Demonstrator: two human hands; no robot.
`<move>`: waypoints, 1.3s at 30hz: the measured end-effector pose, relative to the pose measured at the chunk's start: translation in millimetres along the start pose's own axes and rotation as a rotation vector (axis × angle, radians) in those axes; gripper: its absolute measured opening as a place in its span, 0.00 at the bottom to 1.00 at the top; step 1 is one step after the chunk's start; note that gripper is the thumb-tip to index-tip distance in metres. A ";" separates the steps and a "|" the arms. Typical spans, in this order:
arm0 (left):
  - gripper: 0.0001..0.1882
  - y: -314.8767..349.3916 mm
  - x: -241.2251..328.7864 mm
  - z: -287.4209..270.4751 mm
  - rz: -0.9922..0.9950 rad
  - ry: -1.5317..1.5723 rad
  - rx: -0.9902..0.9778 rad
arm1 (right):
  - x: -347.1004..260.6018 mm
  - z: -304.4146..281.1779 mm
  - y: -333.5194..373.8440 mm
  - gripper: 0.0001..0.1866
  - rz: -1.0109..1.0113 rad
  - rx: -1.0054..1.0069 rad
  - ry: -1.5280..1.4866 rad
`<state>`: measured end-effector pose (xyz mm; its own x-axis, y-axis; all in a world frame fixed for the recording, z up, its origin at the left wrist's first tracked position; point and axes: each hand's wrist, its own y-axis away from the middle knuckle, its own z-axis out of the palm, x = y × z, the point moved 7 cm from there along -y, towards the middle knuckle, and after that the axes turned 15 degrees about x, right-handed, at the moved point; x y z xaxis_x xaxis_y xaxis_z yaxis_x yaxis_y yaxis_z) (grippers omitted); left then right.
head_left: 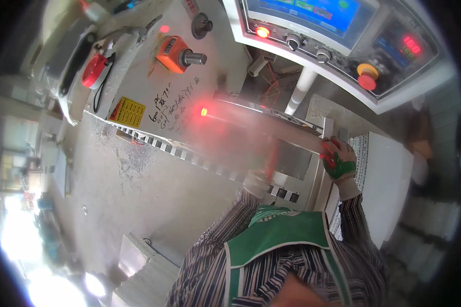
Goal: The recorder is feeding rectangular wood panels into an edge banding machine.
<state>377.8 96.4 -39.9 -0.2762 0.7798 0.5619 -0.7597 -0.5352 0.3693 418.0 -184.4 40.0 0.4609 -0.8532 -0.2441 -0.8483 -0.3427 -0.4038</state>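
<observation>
My right hand [338, 157], in a light glove with green and red patches, is closed at the right end of a long, flat brownish strip [294, 134]. The strip runs leftward along the side of a white machine toward a glowing red-orange light [204, 112]. My left hand [257, 179] is held lower and left of the right one, by the machine's edge. A hazy red smear in the picture covers its fingers, so what it touches is hidden.
A control panel [389, 94] with a screen, knobs and a red emergency button [367, 81] overhangs at the upper right. An orange counter with a metal shaft [173, 53] sits on the white housing. Stacked pale boards [381, 179] stand to my right. A red round device [95, 70] lies upper left.
</observation>
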 end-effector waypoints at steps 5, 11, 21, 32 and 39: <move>0.24 3.3 12.9 -0.1 0.326 -0.669 -0.056 | 2.2 1.4 0.2 0.30 -0.010 -0.005 0.030; 0.25 1.1 20.1 -0.3 0.352 -0.671 -0.034 | 3.9 -12.1 -1.1 0.31 -0.030 0.053 -0.100; 0.28 10.3 11.0 7.8 0.205 -0.455 -0.058 | 7.9 -10.6 6.6 0.26 -0.002 0.061 -0.102; 0.33 4.4 4.0 -4.2 0.359 -0.777 -0.045 | 5.6 -1.6 13.8 0.20 -0.079 0.124 0.052; 0.31 1.7 -4.6 -1.8 0.116 -0.601 -0.082 | 3.7 -3.6 11.6 0.20 -0.086 0.115 0.032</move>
<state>376.7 92.5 -43.2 0.0024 0.3852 0.9228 -0.7937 -0.5606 0.2361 409.0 -193.0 37.5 0.5206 -0.8353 -0.1768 -0.7696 -0.3694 -0.5208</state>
